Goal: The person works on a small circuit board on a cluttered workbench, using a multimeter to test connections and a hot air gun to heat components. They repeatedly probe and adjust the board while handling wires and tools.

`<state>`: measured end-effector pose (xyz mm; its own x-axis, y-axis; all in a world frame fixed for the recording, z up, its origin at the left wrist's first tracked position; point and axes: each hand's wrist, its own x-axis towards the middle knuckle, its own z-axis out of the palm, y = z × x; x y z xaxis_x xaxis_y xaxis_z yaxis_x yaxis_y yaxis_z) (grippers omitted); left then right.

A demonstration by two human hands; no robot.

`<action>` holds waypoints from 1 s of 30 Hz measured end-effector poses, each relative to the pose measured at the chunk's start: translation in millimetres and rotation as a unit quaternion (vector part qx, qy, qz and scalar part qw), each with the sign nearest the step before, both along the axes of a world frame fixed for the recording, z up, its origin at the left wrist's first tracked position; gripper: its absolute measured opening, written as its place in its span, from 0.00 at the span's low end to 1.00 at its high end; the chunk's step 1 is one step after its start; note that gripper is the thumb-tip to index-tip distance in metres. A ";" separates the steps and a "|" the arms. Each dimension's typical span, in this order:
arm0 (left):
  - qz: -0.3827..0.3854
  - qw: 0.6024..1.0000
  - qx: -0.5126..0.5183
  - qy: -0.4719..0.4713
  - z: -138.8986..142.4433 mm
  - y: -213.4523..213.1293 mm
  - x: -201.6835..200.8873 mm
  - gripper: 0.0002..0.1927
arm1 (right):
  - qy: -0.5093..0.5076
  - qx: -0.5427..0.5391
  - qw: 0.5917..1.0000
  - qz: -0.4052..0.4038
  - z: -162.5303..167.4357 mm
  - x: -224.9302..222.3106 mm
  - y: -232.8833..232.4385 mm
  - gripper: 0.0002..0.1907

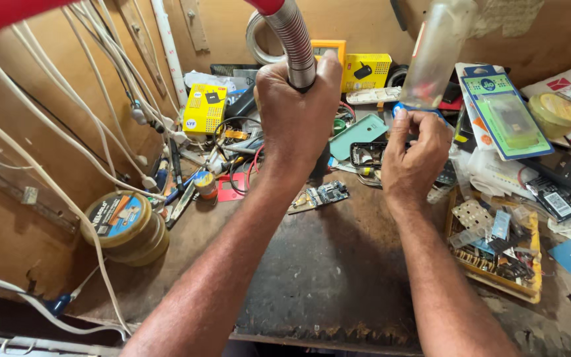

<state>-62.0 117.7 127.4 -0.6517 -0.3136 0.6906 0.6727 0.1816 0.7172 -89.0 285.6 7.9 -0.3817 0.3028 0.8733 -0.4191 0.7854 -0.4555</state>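
My left hand is wrapped around a flexible ribbed metal lamp neck that rises to a red fitting at the top edge. My right hand is lower and to the right, fingers curled and pinched near a small blue item; whether it holds anything I cannot tell. A clear plastic bottle hangs tilted just above that hand. On the dark worn bench, below my left wrist, lies a small circuit board. A phone frame lies left of my right hand.
White cables run down the wooden wall at left. Stacked round tins sit at the left. Yellow boxes and a meter stand at the back. A yellow tray of small parts sits right, with packaged goods behind it.
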 end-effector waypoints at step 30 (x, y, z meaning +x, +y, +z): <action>-0.026 0.998 -0.013 -0.049 11.5 0.0 11.6 0.20 | -0.018 -0.015 1.000 0.002 2.7 1.9 -2.7 0.13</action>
